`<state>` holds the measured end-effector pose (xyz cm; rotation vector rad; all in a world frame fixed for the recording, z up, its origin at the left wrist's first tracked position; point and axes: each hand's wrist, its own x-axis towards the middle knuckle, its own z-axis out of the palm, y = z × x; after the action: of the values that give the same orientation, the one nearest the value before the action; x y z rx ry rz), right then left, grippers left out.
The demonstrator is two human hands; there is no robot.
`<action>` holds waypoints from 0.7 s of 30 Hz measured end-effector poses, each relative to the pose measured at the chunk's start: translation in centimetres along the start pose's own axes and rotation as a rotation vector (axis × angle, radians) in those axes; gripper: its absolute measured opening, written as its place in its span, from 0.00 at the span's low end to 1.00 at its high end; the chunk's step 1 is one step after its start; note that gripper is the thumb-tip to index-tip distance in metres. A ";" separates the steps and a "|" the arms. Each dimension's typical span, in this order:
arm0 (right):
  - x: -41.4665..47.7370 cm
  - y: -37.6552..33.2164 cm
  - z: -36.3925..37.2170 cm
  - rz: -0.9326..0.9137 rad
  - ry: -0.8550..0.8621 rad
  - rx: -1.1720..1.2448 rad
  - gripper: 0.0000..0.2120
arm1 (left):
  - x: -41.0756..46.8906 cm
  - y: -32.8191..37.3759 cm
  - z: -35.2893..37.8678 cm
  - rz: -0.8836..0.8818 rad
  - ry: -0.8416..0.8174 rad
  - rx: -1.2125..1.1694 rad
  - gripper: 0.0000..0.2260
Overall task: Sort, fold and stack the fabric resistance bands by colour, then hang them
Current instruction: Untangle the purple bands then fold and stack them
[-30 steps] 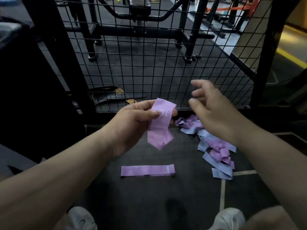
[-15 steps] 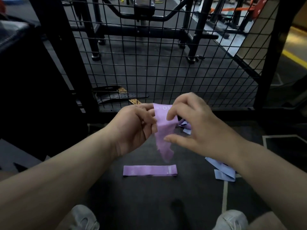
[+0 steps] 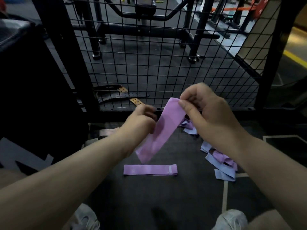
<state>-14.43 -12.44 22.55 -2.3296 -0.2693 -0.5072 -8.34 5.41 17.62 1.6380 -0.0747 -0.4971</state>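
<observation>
My right hand (image 3: pixel 204 117) pinches the purple band (image 3: pixel 163 130) up top; my left hand (image 3: pixel 141 121) grips its side. A folded band (image 3: pixel 150 169) lies below.

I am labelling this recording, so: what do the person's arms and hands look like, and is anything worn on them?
The left forearm and the right forearm are bare: no sleeve, watch or bracelet shows. The left hand and the right hand wear no gloves, and no ring is visible on the fingers.
</observation>
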 end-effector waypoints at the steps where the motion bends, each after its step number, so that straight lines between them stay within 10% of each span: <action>1: 0.1 -0.1 0.0 0.024 -0.001 0.061 0.03 | -0.3 0.2 -0.1 0.076 -0.120 -0.072 0.29; 6: 0.8 -0.4 -0.3 0.015 -0.016 0.161 0.07 | -1.5 1.0 0.4 0.148 -0.443 -0.219 0.26; 21: 3.4 4.0 -5.6 0.732 0.696 0.781 0.08 | -0.8 0.2 -0.8 0.009 -0.258 0.122 0.02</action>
<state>-11.60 -19.01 25.25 -1.2501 0.5992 -0.6405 -8.76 6.37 18.09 1.6837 -0.3092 -0.7068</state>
